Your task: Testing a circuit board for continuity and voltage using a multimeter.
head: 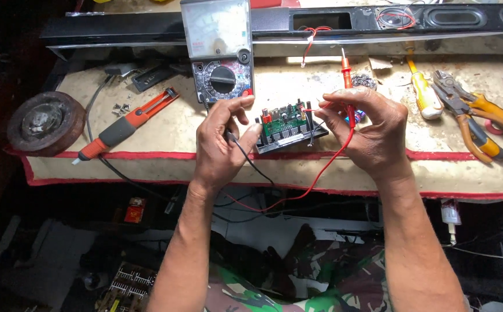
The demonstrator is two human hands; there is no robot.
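A small green circuit board (286, 122) on a black base sits near the workbench's front edge. My left hand (223, 141) grips its left end, with a black lead wire running under my fingers. My right hand (368, 128) touches the board's right end and holds a red test probe (346, 78) upright, its red wire (315, 180) looping down below the bench. An analog multimeter (219, 49) with a round dial stands just behind the board.
An orange and grey screwdriver (125, 125) and several loose screws (122, 107) lie left. A round speaker magnet (45, 122) sits at the far left. Yellow screwdriver (423, 92) and orange pliers (475, 118) lie right. A long black speaker bar (378, 20) spans the back.
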